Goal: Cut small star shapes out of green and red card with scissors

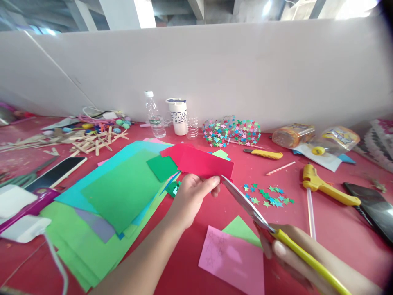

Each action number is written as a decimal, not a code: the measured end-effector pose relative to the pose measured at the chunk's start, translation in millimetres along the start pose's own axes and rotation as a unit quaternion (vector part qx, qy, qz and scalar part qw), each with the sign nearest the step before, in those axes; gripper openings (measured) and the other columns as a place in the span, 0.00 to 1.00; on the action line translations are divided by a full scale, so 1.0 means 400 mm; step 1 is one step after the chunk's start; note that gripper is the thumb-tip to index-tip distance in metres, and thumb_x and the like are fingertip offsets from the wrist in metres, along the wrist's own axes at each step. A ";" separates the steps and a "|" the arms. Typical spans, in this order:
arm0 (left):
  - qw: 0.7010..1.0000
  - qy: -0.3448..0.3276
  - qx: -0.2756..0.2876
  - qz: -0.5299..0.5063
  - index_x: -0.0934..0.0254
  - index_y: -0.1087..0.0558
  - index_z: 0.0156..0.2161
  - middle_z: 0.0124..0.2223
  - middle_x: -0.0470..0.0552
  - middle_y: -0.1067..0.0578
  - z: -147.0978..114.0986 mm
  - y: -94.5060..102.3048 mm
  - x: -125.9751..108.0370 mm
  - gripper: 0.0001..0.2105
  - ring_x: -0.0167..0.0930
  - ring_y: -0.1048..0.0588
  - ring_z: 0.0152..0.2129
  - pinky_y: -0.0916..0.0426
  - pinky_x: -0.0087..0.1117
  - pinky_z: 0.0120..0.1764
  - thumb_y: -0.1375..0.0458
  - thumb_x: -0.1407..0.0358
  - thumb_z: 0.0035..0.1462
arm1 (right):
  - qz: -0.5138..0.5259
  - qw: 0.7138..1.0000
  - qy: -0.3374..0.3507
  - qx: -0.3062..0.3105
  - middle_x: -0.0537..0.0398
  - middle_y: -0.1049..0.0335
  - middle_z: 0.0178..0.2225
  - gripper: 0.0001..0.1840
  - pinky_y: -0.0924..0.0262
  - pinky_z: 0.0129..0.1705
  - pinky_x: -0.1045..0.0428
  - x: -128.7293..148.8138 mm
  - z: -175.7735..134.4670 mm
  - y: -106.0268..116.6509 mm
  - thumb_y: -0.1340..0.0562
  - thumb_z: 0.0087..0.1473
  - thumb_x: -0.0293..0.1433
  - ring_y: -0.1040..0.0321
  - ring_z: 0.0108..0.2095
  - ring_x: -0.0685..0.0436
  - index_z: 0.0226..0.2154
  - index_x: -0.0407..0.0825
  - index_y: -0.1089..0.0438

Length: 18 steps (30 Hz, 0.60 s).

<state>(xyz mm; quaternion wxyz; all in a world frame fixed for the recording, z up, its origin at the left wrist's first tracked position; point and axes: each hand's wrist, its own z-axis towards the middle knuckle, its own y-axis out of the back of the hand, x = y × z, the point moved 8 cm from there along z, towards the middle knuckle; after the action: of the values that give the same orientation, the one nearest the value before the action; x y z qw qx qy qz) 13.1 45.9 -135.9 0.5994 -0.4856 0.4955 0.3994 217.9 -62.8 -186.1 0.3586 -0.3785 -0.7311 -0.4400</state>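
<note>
Between the thumb and fingers of my left hand (193, 194) is the near edge of a red sheet of paper (205, 160), lifted above the table. My right hand (285, 243) is closed on a pair of scissors (248, 207) with yellow handles. The blade tips point up and left and lie close to the paper's near edge; I cannot tell whether they touch it. Below the blades rests a pink sheet (233, 260) with faint star outlines drawn on it, partly over a light green piece (242, 230).
Left of my hands lies a stack of coloured paper (119, 188), with a phone (58, 172) and wooden sticks (98, 139) beyond. Paper stars (270, 196), a yellow cutter (264, 153) and a yellow glue gun (328, 186) are to the right. A bottle (156, 119) and a cup (178, 116) stand behind.
</note>
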 end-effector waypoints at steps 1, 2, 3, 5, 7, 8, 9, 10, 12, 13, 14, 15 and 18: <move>1.000 0.001 0.003 -0.004 0.65 0.24 0.21 0.22 0.49 0.26 0.001 0.000 0.001 0.13 0.28 0.30 0.23 0.35 0.29 0.32 0.37 0.61 0.54 | 0.007 1.000 0.000 -0.003 0.57 0.32 0.26 0.36 0.50 0.19 0.56 -0.008 -0.001 0.001 0.43 0.53 0.64 0.44 0.22 0.48 0.44 0.50 0.28; 1.000 0.003 0.007 -0.008 0.64 0.24 0.21 0.22 0.49 0.26 0.002 0.000 0.002 0.13 0.28 0.29 0.23 0.35 0.29 0.32 0.37 0.60 0.53 | 0.013 1.000 0.001 -0.006 0.55 0.30 0.27 0.35 0.51 0.19 0.56 -0.013 -0.001 0.002 0.42 0.54 0.62 0.44 0.22 0.47 0.45 0.50 0.28; 1.000 0.003 0.011 -0.011 0.64 0.24 0.21 0.22 0.50 0.25 0.002 0.000 0.002 0.13 0.29 0.29 0.23 0.35 0.30 0.32 0.37 0.60 0.53 | 0.018 1.000 0.002 -0.010 0.55 0.29 0.28 0.34 0.51 0.18 0.56 -0.016 -0.002 0.004 0.41 0.54 0.62 0.43 0.23 0.47 0.45 0.51 0.28; 1.000 0.002 0.017 -0.009 0.64 0.24 0.21 0.23 0.50 0.25 0.003 -0.001 0.000 0.13 0.29 0.29 0.23 0.35 0.30 0.32 0.37 0.60 0.53 | 0.019 1.000 0.004 -0.012 0.56 0.30 0.26 0.33 0.51 0.18 0.56 -0.011 -0.003 0.005 0.41 0.53 0.62 0.43 0.22 0.47 0.43 0.50 0.28; 1.000 0.000 0.017 0.005 0.64 0.24 0.21 0.22 0.49 0.26 0.003 -0.002 -0.005 0.14 0.28 0.30 0.23 0.35 0.29 0.31 0.37 0.61 0.54 | 0.014 1.000 0.007 -0.006 0.58 0.35 0.23 0.34 0.51 0.18 0.56 0.010 -0.002 0.004 0.42 0.53 0.63 0.45 0.21 0.48 0.38 0.50 0.27; 1.000 -0.002 0.015 0.015 0.64 0.24 0.20 0.22 0.49 0.26 0.002 -0.002 -0.009 0.14 0.28 0.30 0.22 0.36 0.29 0.30 0.38 0.61 0.54 | 0.010 1.000 0.009 -0.001 0.60 0.38 0.22 0.34 0.50 0.18 0.56 0.025 0.000 0.002 0.43 0.52 0.64 0.46 0.21 0.49 0.33 0.50 0.27; 1.000 -0.005 0.014 0.023 0.64 0.25 0.20 0.21 0.48 0.27 0.001 -0.003 -0.013 0.15 0.27 0.31 0.21 0.36 0.28 0.29 0.38 0.61 0.54 | 0.013 1.000 0.017 0.005 0.60 0.39 0.22 0.35 0.49 0.18 0.57 0.044 0.002 0.000 0.44 0.50 0.66 0.46 0.21 0.50 0.30 0.50 0.29; 0.999 -0.008 0.013 0.031 0.64 0.25 0.19 0.21 0.48 0.28 0.000 -0.004 -0.017 0.15 0.26 0.32 0.20 0.37 0.28 0.28 0.39 0.61 0.55 | 0.016 1.000 0.016 0.016 0.60 0.39 0.22 0.37 0.49 0.17 0.57 0.059 0.004 -0.004 0.44 0.47 0.69 0.45 0.21 0.50 0.24 0.51 0.34; 0.999 -0.011 0.015 0.040 0.64 0.26 0.19 0.20 0.47 0.29 -0.002 -0.006 -0.024 0.15 0.25 0.34 0.18 0.38 0.27 0.26 0.39 0.61 0.55 | 0.022 0.999 0.028 0.027 0.61 0.42 0.21 0.38 0.50 0.15 0.57 0.089 0.009 -0.008 0.44 0.44 0.70 0.45 0.21 0.49 0.20 0.52 0.39; 0.999 -0.012 0.015 0.043 0.64 0.26 0.19 0.20 0.46 0.29 -0.003 -0.007 -0.026 0.15 0.25 0.35 0.18 0.39 0.27 0.25 0.39 0.61 0.55 | 0.023 0.999 0.031 0.027 0.61 0.43 0.20 0.38 0.51 0.14 0.57 0.097 0.010 -0.008 0.44 0.43 0.71 0.45 0.21 0.49 0.19 0.52 0.41; 0.999 -0.011 0.015 0.046 0.64 0.26 0.19 0.20 0.46 0.29 -0.004 -0.008 -0.028 0.15 0.25 0.36 0.17 0.40 0.27 0.24 0.39 0.61 0.55 | 0.023 0.999 0.031 0.023 0.60 0.42 0.21 0.38 0.52 0.14 0.57 0.101 0.011 -0.006 0.44 0.43 0.71 0.45 0.21 0.49 0.19 0.52 0.41; 0.999 -0.011 0.013 0.049 0.64 0.26 0.19 0.20 0.46 0.29 -0.005 -0.007 -0.030 0.15 0.24 0.36 0.17 0.40 0.27 0.23 0.39 0.61 0.55 | 0.023 0.999 0.030 0.019 0.60 0.42 0.21 0.38 0.52 0.14 0.57 0.102 0.012 -0.004 0.44 0.43 0.71 0.45 0.21 0.49 0.20 0.52 0.41; 0.998 -0.007 0.007 0.055 0.64 0.26 0.19 0.19 0.45 0.31 -0.007 -0.005 -0.032 0.15 0.23 0.39 0.15 0.42 0.27 0.21 0.39 0.61 0.55 | 0.018 0.999 0.028 0.016 0.59 0.39 0.20 0.38 0.53 0.13 0.57 0.089 0.014 0.000 0.46 0.43 0.71 0.41 0.21 0.48 0.20 0.52 0.39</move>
<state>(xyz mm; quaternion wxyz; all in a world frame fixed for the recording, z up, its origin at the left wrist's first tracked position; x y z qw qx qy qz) 12.1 42.8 -123.0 0.5834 -0.4503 0.5199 0.4319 200.4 -49.3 -157.4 0.3926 -0.3733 -0.7207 -0.4325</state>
